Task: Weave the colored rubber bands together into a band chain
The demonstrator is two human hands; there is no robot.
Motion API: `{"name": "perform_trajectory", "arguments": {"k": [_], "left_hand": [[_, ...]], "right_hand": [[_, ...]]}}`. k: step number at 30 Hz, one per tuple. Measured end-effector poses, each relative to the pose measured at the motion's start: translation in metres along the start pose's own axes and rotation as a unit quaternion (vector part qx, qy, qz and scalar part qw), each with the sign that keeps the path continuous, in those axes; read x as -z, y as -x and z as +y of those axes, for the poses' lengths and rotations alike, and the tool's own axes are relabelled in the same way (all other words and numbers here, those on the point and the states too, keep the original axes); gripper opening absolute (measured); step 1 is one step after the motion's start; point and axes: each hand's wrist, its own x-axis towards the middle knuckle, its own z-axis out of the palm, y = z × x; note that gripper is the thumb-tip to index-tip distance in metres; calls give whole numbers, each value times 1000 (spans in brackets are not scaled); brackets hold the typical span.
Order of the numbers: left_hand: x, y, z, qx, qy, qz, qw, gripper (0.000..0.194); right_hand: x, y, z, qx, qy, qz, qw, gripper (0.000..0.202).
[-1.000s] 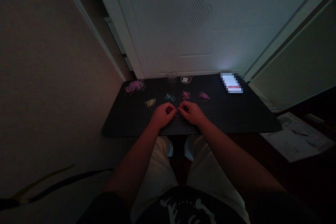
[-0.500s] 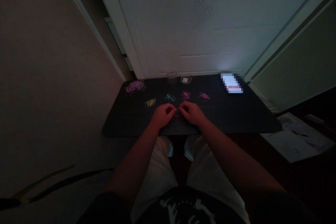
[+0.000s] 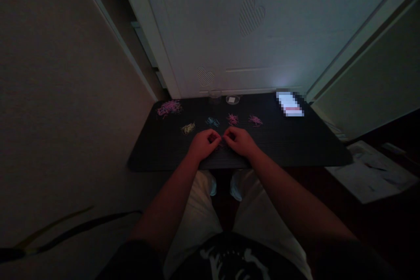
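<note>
My left hand (image 3: 204, 143) and my right hand (image 3: 241, 141) are close together near the front edge of the black table (image 3: 288, 144). Both have fingers pinched, tips nearly meeting; whatever they hold is too small and dark to make out. Beneath the fingertips lies a dim pinkish pile (image 3: 220, 144), partly hidden. Beyond my hands are a yellow pile (image 3: 188, 128), a blue pile (image 3: 212, 121), a red-pink pile (image 3: 232, 119) and a pink pile (image 3: 255, 120) of thin short pieces. A larger mixed pink and purple pile (image 3: 169, 108) sits at the back left.
At the table's back stand a clear round container (image 3: 215, 96) and a clear round lid (image 3: 232, 99) with a white square. A glowing, pixelated phone-like screen (image 3: 290, 104) lies back right. Behind rises a white door (image 3: 210, 30). Papers (image 3: 372, 173) lie on the floor at right.
</note>
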Motion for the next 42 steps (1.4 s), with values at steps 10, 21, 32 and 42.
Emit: {"name": "perform_trajectory", "arguments": {"k": [10,21,32,42], "left_hand": [[0,0,2,8,1,4,1000,14],[-1,-1,-3,12,11,-4,1000,13],[-1,-1,-4,12,16,27,999,15],[0,1,-2,-20,1,-14,1000,30]], "right_hand": [[0,0,1,6,-8,-7,1000,4],[1,0,-1,5,-7,-5,1000,5],[0,1,1,6,-23,-3,1000,7],[-1,0,2,14,-15,-2,1000,7]]}}
